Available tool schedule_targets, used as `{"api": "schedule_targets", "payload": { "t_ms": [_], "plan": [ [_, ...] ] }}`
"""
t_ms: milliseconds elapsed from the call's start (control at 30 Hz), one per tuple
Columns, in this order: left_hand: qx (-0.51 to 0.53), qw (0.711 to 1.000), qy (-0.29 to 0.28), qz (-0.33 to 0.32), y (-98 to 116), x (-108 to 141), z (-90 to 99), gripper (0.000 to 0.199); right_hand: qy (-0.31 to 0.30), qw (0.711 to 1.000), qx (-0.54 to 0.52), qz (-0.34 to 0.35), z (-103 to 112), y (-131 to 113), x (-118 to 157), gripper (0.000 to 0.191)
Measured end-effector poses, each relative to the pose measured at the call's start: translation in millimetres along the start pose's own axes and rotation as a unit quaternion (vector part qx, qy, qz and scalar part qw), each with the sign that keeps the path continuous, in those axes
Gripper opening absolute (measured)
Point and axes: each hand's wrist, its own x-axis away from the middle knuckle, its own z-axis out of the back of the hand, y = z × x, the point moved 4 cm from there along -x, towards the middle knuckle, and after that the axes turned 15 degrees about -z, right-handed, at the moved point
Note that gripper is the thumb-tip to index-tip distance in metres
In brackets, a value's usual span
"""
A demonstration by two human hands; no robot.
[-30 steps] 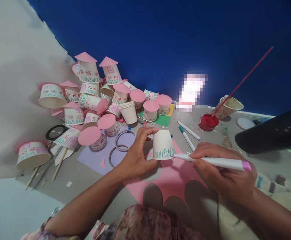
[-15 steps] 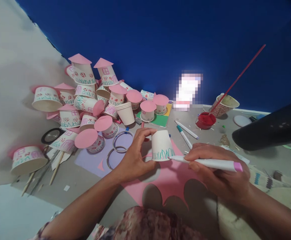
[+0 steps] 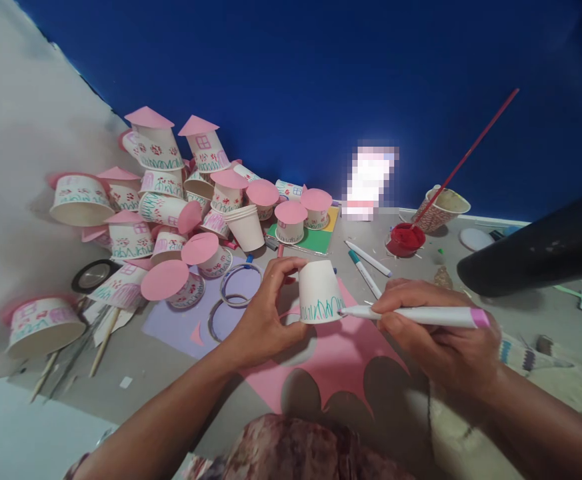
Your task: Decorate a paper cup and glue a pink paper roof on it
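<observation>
1. The left hand (image 3: pixel 265 320) has a loose curled grip on an upside-down white paper cup (image 3: pixel 319 291), thumb and fingers wrapped round its far side, holding it just above the pink paper sheet (image 3: pixel 331 363).
2. The cup already has green zigzag grass scribbled along its rim edge.
3. The right hand (image 3: pixel 438 340) is closed around a white marker (image 3: pixel 415 316) with a pink end cap, held nearly flat, tip touching the cup's lower edge right at the green scribble.
4. That pink sheet has rounded chunks cut out along its near edge.
5. Off to the left there's a big heap of finished cup houses (image 3: pixel 171 187) with pink roofs, windows and flowers, some tipped on their sides.
6. Two clear tape rings (image 3: pixel 231 297) sit on a lilac sheet just beside the left hand.
7. Further back: two loose markers (image 3: pixel 365 263), a red paint pot (image 3: pixel 405 239), and a patterned cup (image 3: pixel 441 208) with a long red stick leaning out of it.
</observation>
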Motion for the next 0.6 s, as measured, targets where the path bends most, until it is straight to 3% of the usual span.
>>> {"api": "schedule_targets", "payload": {
  "t_ms": [200,400,600],
  "plan": [
    [0.028,1.0,0.008,0.006,-1,1,-1.0,0.08,-0.011,1.0,0.004,0.005,-3,3,3,0.018],
    [0.103,0.994,0.04,0.016,-3,-1,-3.1,0.075,0.08,0.994,-0.024,-0.063,10,13,9,0.018],
    [0.124,0.991,0.051,0.017,-3,-1,-5.0,0.071,0.039,0.997,-0.037,-0.057,6,7,4,0.014]
  ]
}}
